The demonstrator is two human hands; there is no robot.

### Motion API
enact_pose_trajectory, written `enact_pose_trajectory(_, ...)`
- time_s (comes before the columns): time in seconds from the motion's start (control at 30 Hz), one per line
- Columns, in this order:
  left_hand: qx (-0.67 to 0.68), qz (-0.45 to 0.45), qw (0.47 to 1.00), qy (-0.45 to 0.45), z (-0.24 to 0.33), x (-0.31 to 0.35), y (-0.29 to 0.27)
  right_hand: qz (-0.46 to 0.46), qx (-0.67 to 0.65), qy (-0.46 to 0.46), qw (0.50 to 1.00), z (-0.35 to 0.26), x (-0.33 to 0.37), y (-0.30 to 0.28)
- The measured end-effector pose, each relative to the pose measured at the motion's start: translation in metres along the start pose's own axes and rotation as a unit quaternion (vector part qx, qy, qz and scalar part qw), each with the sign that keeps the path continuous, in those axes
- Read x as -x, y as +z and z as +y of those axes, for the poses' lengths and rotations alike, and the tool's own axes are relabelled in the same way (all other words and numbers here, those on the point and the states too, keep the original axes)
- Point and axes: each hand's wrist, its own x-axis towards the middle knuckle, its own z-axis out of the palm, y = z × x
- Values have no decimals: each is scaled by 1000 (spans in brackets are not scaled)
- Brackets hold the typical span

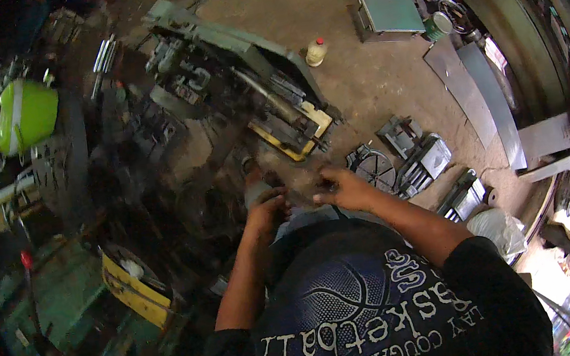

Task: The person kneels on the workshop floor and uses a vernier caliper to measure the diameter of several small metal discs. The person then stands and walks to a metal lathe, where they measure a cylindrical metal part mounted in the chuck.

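In front of my waist my two bare hands are held close together, a small gap between them. My left hand has its fingers curled inward, toward the right. My right hand is bent in a pinch, its fingertips pointing left. Something small and dark may be between the fingers, but shadow and blur hide what it is. Beyond the hands lies a long grey-green machine with a metal cylinder, and a yellow-edged frame at its near end.
Right of my hands are a round slotted plate, a machine vise and metal blocks. Farther off are a bottle, a green-topped box and sheet metal. Leftward are a lime-green container and a yellow panel.
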Motion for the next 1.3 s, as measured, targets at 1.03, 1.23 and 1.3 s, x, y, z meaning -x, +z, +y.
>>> enact_pose_trajectory(1.03, -718, 15, 694, -51, 33, -176, -356, -96, 138, 272, 948, 507, -259, 74)
enact_pose_trajectory(1.23, -744, 11, 667, -28, 31, -174, -350, -39, 177, 289, 940, 499, -234, 77)
enact_pose_trajectory(1.3, -762, 44, 644, -43, 27, -176, -339, -130, 96, 354, 921, 486, -216, 59)
